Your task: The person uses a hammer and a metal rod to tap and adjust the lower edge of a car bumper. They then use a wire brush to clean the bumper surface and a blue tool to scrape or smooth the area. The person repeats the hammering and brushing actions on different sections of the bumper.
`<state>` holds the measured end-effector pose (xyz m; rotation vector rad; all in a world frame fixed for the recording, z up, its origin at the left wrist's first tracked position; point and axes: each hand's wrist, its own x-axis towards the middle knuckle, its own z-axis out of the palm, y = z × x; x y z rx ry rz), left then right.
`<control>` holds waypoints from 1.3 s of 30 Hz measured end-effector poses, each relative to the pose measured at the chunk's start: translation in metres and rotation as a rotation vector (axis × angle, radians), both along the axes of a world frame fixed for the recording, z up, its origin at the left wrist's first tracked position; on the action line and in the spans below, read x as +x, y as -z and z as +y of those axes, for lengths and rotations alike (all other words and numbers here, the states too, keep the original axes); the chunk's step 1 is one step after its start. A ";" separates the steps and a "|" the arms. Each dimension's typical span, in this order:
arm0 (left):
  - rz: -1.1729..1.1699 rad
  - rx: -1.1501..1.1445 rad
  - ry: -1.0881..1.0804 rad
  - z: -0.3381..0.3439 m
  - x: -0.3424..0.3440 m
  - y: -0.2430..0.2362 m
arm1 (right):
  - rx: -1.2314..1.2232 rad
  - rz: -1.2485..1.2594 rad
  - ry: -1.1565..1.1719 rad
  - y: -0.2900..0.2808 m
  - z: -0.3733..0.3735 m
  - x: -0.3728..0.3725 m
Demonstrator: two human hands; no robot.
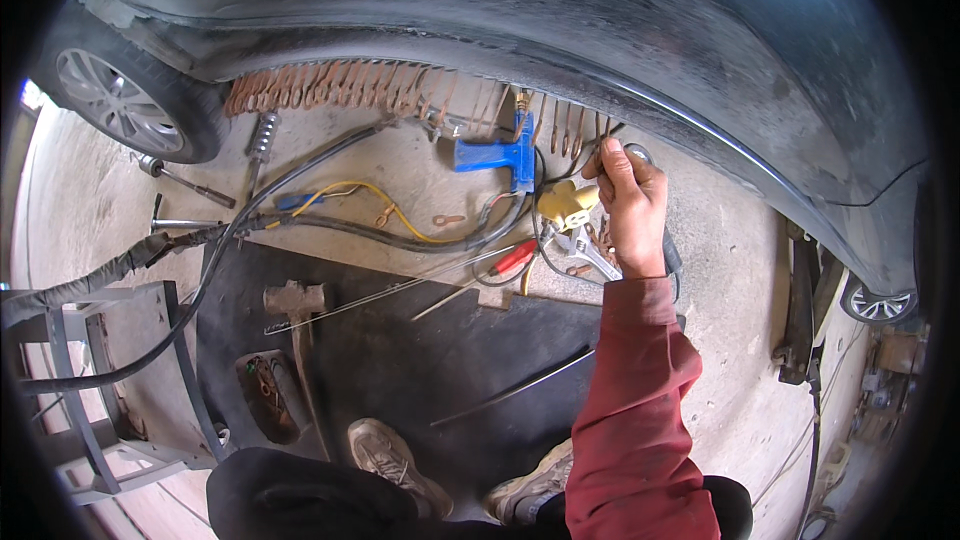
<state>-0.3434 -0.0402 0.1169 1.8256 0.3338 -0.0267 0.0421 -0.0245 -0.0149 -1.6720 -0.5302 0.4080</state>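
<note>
My right hand (632, 210), in a red sleeve, is closed in a pinch at the right end of a row of rusty metal tabs (330, 88) along the car's lower sill (680, 125); what it grips is too hidden to name. A blue gun-shaped tool (495, 153) hangs among the tabs to its left. Just below the fingers lie a yellow plastic part (565, 206), an adjustable wrench (590, 255), red-handled pliers (515, 262) and cables. My left hand is out of view.
A black mat (390, 350) lies under my shoes, with a sledgehammer (295, 300), an oblong tray (295, 410) and thin rods. A metal frame (85, 390) and hoses are at left, slide tools (200, 190) near the wheel (120, 90), a jack (798, 310) at right.
</note>
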 end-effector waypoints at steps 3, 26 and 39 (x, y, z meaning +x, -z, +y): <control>-0.015 0.008 -0.013 0.000 -0.001 -0.001 | 0.005 -0.069 -0.050 -0.004 -0.001 0.004; -0.100 0.007 -0.002 0.016 -0.010 0.009 | 0.563 0.729 -0.139 0.028 -0.014 -0.005; -0.064 -0.029 0.021 0.015 0.002 0.003 | 0.467 0.514 -0.088 0.022 -0.017 -0.019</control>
